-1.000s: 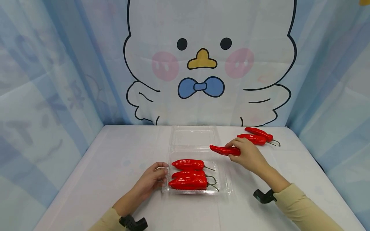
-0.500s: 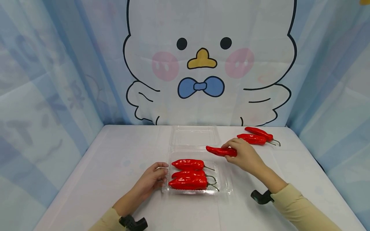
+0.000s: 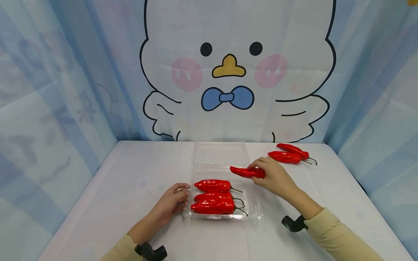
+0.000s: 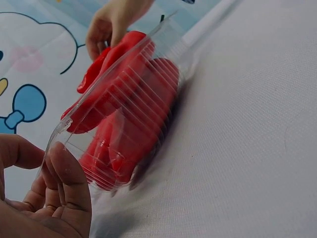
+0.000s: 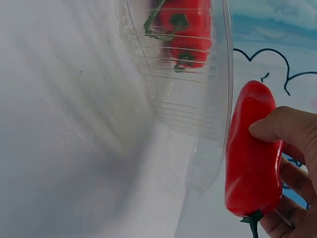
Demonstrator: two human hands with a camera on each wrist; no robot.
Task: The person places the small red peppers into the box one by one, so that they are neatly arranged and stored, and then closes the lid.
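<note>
A clear plastic clamshell box [image 3: 254, 203] stands on the table with its lid [image 3: 219, 154] folded back. Three red chili peppers [image 3: 213, 207] lie side by side inside it, stems to the right. At the box's left side, my left hand [image 3: 171, 203] pinches the rim between thumb and finger, as the left wrist view shows [image 4: 54, 183]. My right hand [image 3: 274, 177] holds another red pepper [image 3: 240, 172] between thumb and fingers, above the box's back right part. In the right wrist view this pepper [image 5: 252, 153] has its green stem downward.
Two more red peppers [image 3: 285, 157] lie at the table's back right, one behind the other. The white table [image 3: 137, 166] ends at a printed curtain [image 3: 228, 123] behind, with blue curtains on both sides.
My right hand has moved left and slightly toward me with the pepper, which now hangs over the box's back right part. My left hand and the box have stayed in place.
</note>
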